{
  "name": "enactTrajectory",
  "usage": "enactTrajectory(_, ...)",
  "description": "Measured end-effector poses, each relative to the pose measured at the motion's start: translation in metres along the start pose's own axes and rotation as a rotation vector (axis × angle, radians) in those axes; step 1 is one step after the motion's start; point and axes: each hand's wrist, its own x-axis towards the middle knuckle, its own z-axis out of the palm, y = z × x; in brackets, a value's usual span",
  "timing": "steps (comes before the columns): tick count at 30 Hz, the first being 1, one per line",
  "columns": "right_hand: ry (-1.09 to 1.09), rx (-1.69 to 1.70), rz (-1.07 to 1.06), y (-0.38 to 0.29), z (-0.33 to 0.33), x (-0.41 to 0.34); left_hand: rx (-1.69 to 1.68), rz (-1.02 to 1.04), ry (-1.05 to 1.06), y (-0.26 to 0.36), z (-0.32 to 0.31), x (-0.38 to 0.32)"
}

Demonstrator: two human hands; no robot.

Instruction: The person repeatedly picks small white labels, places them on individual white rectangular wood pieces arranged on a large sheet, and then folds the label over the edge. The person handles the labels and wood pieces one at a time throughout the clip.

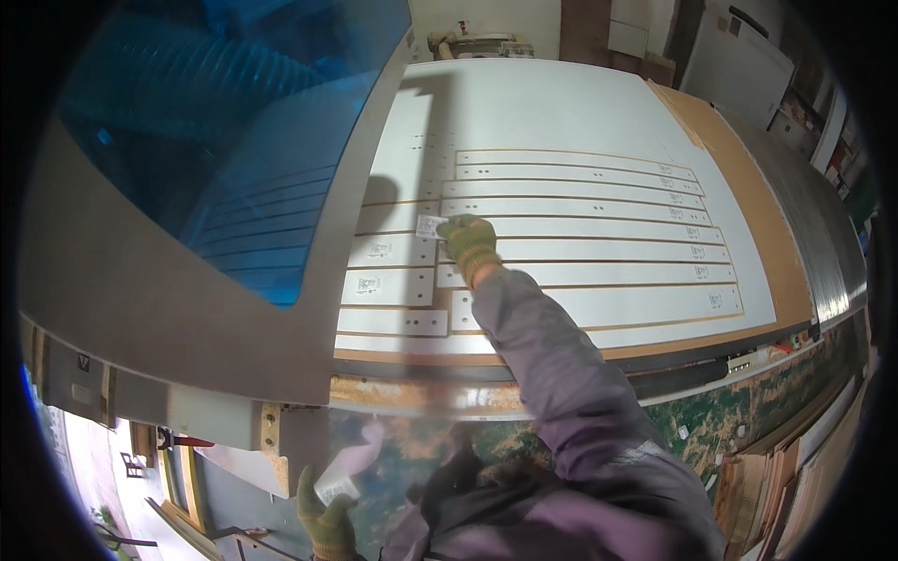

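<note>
My right hand point(471, 240), in a green knitted glove, pinches a small white printed label point(429, 226) by its right edge. It is over the white board point(533, 98), near the left ends of long cut strips point(561, 250). Whether the label touches the surface I cannot tell. Low in the view, my gloved left hand point(324, 515) grips a band of label paper point(340, 482), whose pale, blurred tail rises from the fingers. Other labels, such as the one on a short cut panel point(400, 286), lie on the pieces; several strips carry labels at their right ends.
A grey machine hood point(295, 350) with a blue see-through window point(210, 175) covers the left side. Brown base board point(772, 259) shows along the bed's right edge. Stacked wood offcuts point(779, 484) stand at lower right. Sawdust and scraps litter the green floor point(708, 414).
</note>
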Motion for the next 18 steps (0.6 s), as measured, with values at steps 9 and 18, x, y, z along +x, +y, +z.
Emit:
enactTrajectory(9,0.001,-0.573,-0.033,-0.024,0.089,0.081,-0.095,-0.108,0.015,-0.015,-0.018,0.004)
enactTrajectory(18,0.033,-1.069,0.030,-0.045,0.113,0.060,-0.170,-0.219,0.047,-0.029,-0.023,0.015)
